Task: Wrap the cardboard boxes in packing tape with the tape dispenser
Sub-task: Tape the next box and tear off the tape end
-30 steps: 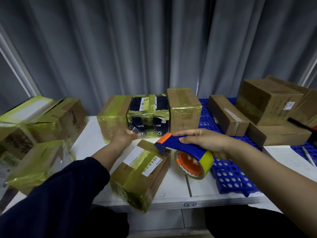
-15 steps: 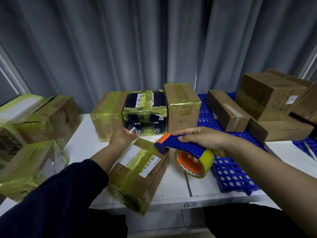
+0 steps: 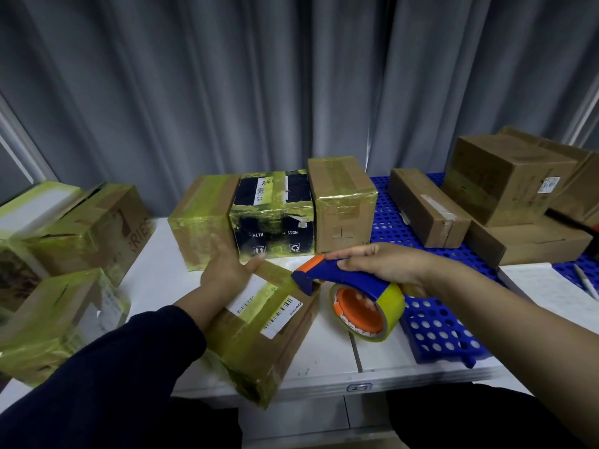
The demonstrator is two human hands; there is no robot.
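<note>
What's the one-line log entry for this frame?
left hand: holds labelled box | right hand: grips tape dispenser | nose at box corner | box partly taped

Behind the labelled box (image 3: 259,345) I see a row of three taped boxes (image 3: 275,218) walling off the back. Left of it, bare table (image 3: 155,277) leaves a lane before the piled boxes (image 3: 64,319). Right of it, the tape dispenser (image 3: 356,296) and blue tray (image 3: 437,332) crowd close.
</note>
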